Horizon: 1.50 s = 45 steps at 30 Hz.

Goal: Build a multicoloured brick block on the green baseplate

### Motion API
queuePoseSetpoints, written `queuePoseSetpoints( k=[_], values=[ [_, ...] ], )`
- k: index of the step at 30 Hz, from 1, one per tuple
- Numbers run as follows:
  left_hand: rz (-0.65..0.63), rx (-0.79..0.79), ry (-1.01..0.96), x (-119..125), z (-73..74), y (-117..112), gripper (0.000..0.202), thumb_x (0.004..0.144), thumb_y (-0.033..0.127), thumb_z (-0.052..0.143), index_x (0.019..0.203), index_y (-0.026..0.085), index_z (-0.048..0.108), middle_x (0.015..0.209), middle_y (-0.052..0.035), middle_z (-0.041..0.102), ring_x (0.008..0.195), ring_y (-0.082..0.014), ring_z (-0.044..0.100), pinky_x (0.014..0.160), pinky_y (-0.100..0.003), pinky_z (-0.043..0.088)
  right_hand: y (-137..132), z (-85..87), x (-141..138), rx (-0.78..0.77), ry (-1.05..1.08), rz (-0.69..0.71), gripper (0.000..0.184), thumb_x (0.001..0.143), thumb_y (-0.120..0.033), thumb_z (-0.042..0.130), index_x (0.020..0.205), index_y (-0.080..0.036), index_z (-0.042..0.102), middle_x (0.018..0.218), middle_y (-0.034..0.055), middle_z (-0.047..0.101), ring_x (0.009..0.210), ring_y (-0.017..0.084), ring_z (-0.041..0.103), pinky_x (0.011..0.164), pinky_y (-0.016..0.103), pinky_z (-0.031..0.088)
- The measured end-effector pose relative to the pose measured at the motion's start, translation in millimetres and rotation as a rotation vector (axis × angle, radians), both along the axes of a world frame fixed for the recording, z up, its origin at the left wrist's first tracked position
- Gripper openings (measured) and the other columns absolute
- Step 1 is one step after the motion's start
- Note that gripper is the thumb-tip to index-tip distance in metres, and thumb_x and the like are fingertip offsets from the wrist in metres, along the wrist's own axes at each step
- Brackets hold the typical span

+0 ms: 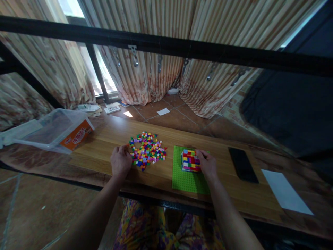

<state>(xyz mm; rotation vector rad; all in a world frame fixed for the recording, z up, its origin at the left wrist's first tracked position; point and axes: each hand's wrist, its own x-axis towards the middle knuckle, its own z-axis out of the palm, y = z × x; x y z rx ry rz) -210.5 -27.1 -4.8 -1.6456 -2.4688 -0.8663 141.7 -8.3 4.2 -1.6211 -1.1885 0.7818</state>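
At the left edge of a loose pile of small, many-coloured toy bricks (147, 151) rests my left hand (121, 161), its fingers curled down toward the wood. Whatever those fingers may hold is hidden. A rectangular build of stacked toy bricks (190, 161), with red, yellow, blue and purple on top, stands on a green studded baseplate (179, 178). My right hand (208, 165) is at the build's upper right edge, with thumb and forefinger pinched together against it. Any single brick between these fingertips is too small to make out.
A clear plastic bin (52, 130) with an orange label stands at the table's left end. Right of the baseplate lie a black phone (243, 165) and a white paper sheet (287, 192). A dark metal bar (161, 41) crosses beyond the wooden table (104, 139).
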Motion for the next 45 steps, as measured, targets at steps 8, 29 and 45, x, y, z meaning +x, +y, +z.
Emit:
queuePoseSetpoints(
  k=[8,29,45],
  values=[
    [-0.003,-0.003,0.011,1,2.9,-1,0.033,0.086,0.018,0.044,0.109,0.017,0.067,0.100,-0.0114,0.064,0.092,-0.0245,0.061,0.084,-0.035,0.048,-1,0.6,-6,0.050,0.024,-0.053,0.053,0.070,-0.063,0.063,0.085,-0.014,0.074,0.080,0.0080,0.074,0.073,0.022,0.065,0.068,0.034,0.050],
    [0.004,-0.011,-0.001,1,1.5,0,0.033,0.085,0.017,0.045,0.110,0.017,0.067,0.102,-0.0110,0.064,0.091,-0.0242,0.062,0.083,-0.034,0.048,-41,-13.1,-2,0.215,-0.567,0.250,0.097,0.066,-0.050,0.076,0.146,-0.020,0.032,0.143,0.0153,0.042,0.132,0.033,0.040,0.109,0.053,0.034],
    [0.018,-0.026,-0.020,2,0.6,-1,0.033,0.085,0.014,0.045,0.110,0.017,0.067,0.102,-0.0111,0.063,0.094,-0.0239,0.061,0.084,-0.034,0.047,-58,12.0,-43,0.368,-0.671,0.089,0.066,0.083,-0.044,0.061,0.141,-0.020,0.042,0.139,0.0168,0.045,0.130,0.035,0.038,0.105,0.057,0.033]
  ],
)
